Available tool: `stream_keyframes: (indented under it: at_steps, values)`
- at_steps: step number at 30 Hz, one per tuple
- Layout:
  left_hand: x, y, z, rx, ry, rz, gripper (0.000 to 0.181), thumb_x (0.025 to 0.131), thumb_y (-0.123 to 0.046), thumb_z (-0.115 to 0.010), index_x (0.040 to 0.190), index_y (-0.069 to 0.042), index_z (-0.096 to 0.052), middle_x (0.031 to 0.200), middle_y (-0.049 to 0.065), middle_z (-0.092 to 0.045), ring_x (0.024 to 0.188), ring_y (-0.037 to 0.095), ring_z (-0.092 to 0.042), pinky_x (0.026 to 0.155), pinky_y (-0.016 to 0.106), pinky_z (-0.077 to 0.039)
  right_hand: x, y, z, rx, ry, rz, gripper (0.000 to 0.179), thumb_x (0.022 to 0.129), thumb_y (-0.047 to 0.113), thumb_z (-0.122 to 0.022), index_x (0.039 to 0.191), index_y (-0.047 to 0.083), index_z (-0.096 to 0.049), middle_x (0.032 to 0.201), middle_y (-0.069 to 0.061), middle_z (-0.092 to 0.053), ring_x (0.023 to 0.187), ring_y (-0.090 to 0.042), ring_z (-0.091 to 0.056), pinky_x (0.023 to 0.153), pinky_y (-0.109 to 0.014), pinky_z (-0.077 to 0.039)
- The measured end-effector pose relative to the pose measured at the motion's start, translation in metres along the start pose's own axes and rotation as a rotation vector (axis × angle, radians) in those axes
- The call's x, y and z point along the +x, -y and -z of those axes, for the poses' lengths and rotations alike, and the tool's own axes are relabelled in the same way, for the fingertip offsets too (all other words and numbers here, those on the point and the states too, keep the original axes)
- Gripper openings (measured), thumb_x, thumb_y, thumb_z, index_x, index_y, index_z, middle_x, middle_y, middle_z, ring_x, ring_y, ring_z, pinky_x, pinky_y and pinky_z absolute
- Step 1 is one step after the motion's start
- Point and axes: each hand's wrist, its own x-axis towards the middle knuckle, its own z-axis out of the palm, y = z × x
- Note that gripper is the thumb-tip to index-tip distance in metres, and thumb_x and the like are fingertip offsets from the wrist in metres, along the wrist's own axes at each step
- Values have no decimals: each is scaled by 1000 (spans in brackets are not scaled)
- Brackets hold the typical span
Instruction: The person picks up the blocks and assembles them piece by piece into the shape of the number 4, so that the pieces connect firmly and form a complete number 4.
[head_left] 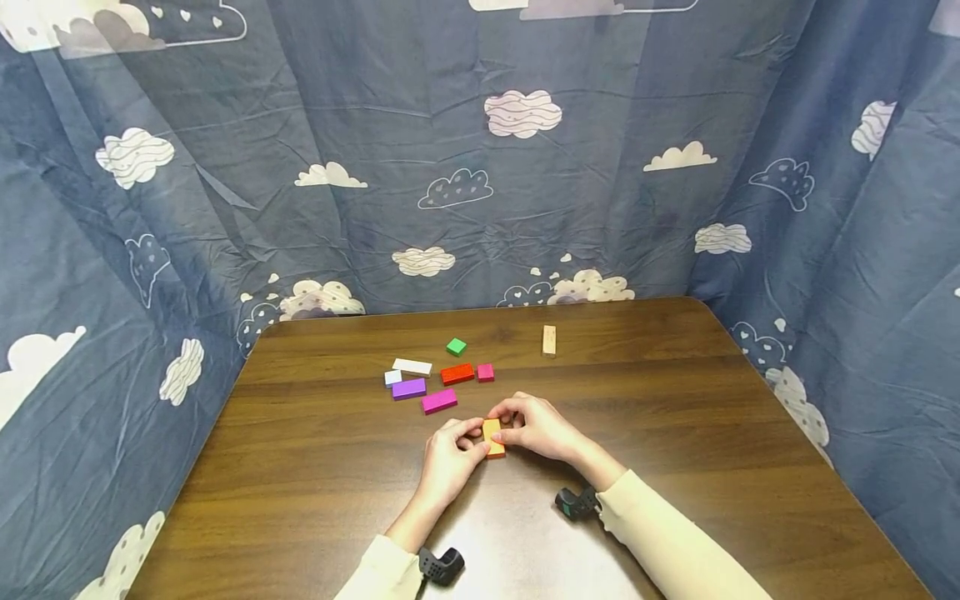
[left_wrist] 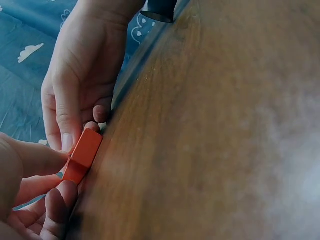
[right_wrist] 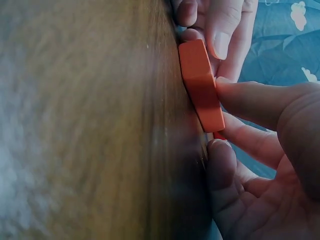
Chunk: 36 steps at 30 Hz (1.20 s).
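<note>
An orange rectangular block (head_left: 492,428) lies on the brown wooden table (head_left: 315,492) between the two hands. My left hand (head_left: 447,463) pinches its left side with thumb and fingers near the close end. From the right, my right hand (head_left: 542,428) holds the same block, its thumb on the upper face and its fingertips around the far end. Both wrist views show the block's side faces close up, orange-red (left_wrist: 84,155) in the left one, with fingertips touching it from both ends. Its underside is hidden.
Beyond the hands lie magenta (head_left: 439,402), purple (head_left: 408,389), red (head_left: 457,374) and white blocks (head_left: 412,367). Smaller light blue (head_left: 393,378), pink (head_left: 486,372) and green pieces (head_left: 456,347) lie among them. A beige block (head_left: 550,341) sits farther right. Blue cloud-print curtains (head_left: 450,233) surround the table.
</note>
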Motion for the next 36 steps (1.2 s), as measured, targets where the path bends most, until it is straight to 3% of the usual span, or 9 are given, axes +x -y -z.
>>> stream_keyframes:
  at_steps: [22, 36]
  values:
    - [-6, 4, 0, 71, 5, -91, 39, 77, -4, -82, 115, 0, -74, 94, 7, -66, 68, 3, -59, 62, 20, -48, 0, -3, 0, 45, 10, -26, 26, 83, 20, -82, 107, 14, -73, 92, -5, -63, 74, -13, -59, 66, -28, -47]
    - [-5, 4, 0, 80, 9, -101, 40, 78, -4, -83, 116, 0, -74, 95, 7, -66, 70, 4, -60, 63, 20, -48, 1, -4, 1, 31, 9, -10, 26, 84, 21, -82, 107, 13, -74, 92, -4, -64, 75, -13, -60, 67, -28, -48]
